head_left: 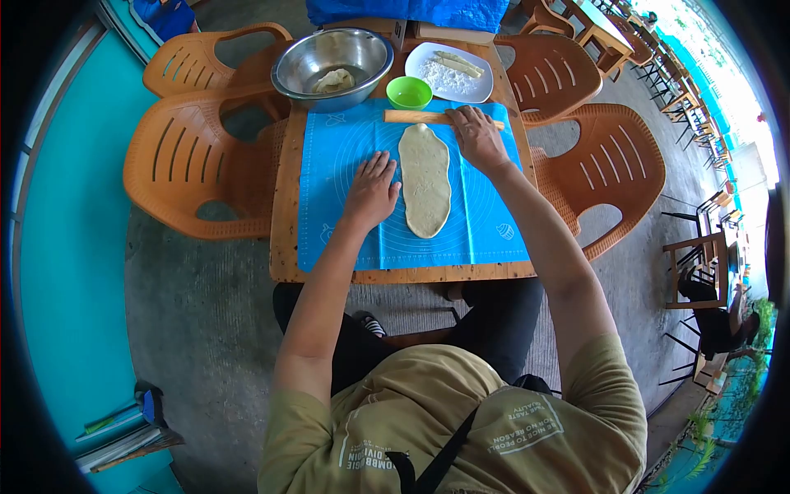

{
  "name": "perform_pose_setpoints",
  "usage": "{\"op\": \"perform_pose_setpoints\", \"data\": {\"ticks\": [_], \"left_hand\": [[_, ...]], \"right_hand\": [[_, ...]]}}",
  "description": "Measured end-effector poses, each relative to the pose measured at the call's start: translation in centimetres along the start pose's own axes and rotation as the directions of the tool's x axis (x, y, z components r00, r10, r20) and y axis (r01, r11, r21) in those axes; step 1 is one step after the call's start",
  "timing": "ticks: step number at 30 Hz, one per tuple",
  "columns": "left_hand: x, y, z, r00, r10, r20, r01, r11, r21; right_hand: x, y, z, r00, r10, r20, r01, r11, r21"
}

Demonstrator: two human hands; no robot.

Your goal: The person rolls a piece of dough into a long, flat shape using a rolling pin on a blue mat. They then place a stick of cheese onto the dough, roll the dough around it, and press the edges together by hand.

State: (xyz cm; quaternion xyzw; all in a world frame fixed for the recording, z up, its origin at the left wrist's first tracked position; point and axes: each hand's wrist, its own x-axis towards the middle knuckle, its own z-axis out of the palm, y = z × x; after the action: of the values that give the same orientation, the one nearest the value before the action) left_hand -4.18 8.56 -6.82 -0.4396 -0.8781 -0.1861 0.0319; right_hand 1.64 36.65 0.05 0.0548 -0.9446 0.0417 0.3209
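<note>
A long, flattened oval of dough (425, 185) lies lengthwise on the blue baking mat (329, 239). Just beyond its far tip, a wooden rolling pin (415, 117) rests crosswise. My right hand (477, 138) is over the right part of the pin, its fingers curled on the wood. To the left of the dough, my left hand (374, 191) lies flat on the mat with fingers stretched out, holding nothing.
Behind the mat are a steel bowl (284, 70) with a dough lump (333, 81), a green bowl (409, 93), and a white plate (484, 89) with flour and pale dough strips. Orange chairs (185, 156) flank the wooden table (285, 222).
</note>
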Motion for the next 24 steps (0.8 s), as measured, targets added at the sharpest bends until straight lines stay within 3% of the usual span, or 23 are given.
{"op": "perform_pose_setpoints", "data": {"ticks": [3,5,6,9,11,13,15,17,18,21,23,24], "left_hand": [[-0.7,0.3,-0.5,0.996,0.018,-0.086,-0.024,0.997,-0.070],[-1.3,1.0,-1.8,0.949,-0.075,-0.306,-0.009,0.965,-0.263],[-1.7,1.2,-2.6,0.913,-0.073,-0.400,-0.001,0.984,-0.180],[-2.0,1.6,-4.2,0.856,-0.120,-0.502,0.010,0.976,-0.217],[-1.9,2.1,-4.3,0.877,-0.121,-0.465,0.013,0.973,-0.229],[-1.2,2.5,-3.7,0.923,0.002,-0.386,-0.023,0.998,-0.051],[-0.6,2.7,-1.9,0.950,-0.020,-0.312,-0.016,0.993,-0.113],[0.0,2.7,-0.3,0.958,-0.076,-0.276,0.084,0.996,0.015],[0.4,2.7,-0.2,0.955,-0.105,-0.278,0.108,0.994,-0.004],[2.4,2.2,-0.2,0.939,-0.167,-0.300,0.192,0.980,0.055],[4.0,2.0,-0.1,0.931,-0.166,-0.325,0.193,0.980,0.051],[4.8,1.8,0.1,0.932,-0.191,-0.307,0.228,0.970,0.088]], "right_hand": [[-0.8,-1.0,-1.6,0.997,0.071,0.032,-0.071,0.997,0.009],[-2.3,-2.2,-2.7,0.993,0.073,0.089,-0.080,0.994,0.072],[-3.3,-3.0,-3.2,0.992,0.078,0.098,-0.085,0.994,0.071],[-6.4,-6.3,-4.0,0.976,0.062,0.207,-0.085,0.991,0.104],[-7.7,-8.1,-4.4,0.954,0.091,0.287,-0.125,0.987,0.103],[-8.5,-8.8,-4.1,0.942,0.107,0.319,-0.153,0.981,0.121],[-8.9,-9.0,-4.2,0.932,0.124,0.341,-0.179,0.975,0.135],[-9.0,-8.8,-4.7,0.960,0.067,0.272,-0.102,0.988,0.118],[-8.9,-8.4,-4.6,0.961,0.065,0.269,-0.100,0.988,0.116],[-8.6,-6.7,-3.1,0.967,0.180,0.181,-0.203,0.972,0.117],[-8.0,-5.7,-1.4,0.893,0.426,0.143,-0.431,0.902,0.007],[-7.5,-5.3,-0.9,0.823,0.504,0.261,-0.515,0.857,-0.031]]}}
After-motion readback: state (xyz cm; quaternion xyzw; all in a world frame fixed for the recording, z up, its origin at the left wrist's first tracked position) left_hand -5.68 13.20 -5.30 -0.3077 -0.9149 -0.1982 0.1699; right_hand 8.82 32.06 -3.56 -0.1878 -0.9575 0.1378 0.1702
